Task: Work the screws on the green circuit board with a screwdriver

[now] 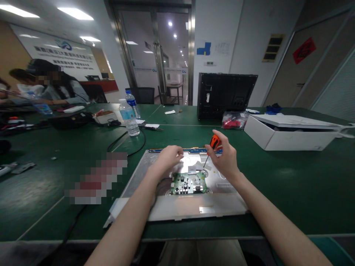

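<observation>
A silver display panel (138, 175) lies back-up on the table in front of me, with a green circuit board (190, 183) on its middle. My right hand (225, 157) is closed around the orange and black handle of a screwdriver (214, 142). The screwdriver's thin shaft slants down, and its tip is at the board's upper right corner. Over the panel, above the board's upper left, is my left hand (168, 159). Its fingers are bent inward, and whatever they hold, if anything, is hidden. A blue strip board (199, 150) runs along the panel's far edge.
Two water bottles (129, 117) stand behind the panel at left, near black cables (144, 138). A black monitor housing (226, 94) stands at the back beside a plastic bag (234, 120). An open white box (294, 138) sits at right. Another person (62, 83) sits far left.
</observation>
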Action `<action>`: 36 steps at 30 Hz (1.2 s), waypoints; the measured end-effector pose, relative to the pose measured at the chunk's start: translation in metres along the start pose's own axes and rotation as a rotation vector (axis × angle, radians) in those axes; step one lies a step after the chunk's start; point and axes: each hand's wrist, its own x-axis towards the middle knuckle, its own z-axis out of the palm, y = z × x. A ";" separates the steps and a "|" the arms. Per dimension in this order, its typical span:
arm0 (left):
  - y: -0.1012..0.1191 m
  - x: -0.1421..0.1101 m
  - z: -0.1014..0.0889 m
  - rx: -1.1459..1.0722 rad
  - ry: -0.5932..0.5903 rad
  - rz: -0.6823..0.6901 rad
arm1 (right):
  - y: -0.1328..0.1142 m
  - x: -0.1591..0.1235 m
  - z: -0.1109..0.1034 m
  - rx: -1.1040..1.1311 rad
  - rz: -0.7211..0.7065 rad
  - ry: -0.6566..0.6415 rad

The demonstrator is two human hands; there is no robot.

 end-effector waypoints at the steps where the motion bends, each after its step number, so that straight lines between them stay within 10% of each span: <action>1: -0.009 0.000 -0.002 0.043 -0.009 -0.078 | 0.000 0.000 0.000 -0.007 -0.005 -0.001; 8: -0.031 -0.005 0.000 0.164 -0.148 -0.263 | 0.002 0.000 0.002 -0.040 -0.024 0.004; 25: 0.043 -0.039 -0.012 -0.164 -0.134 0.249 | 0.003 0.001 0.001 -0.033 -0.030 -0.005; 36: 0.069 -0.085 0.035 -0.276 0.093 0.294 | 0.004 0.001 0.002 -0.028 -0.059 -0.010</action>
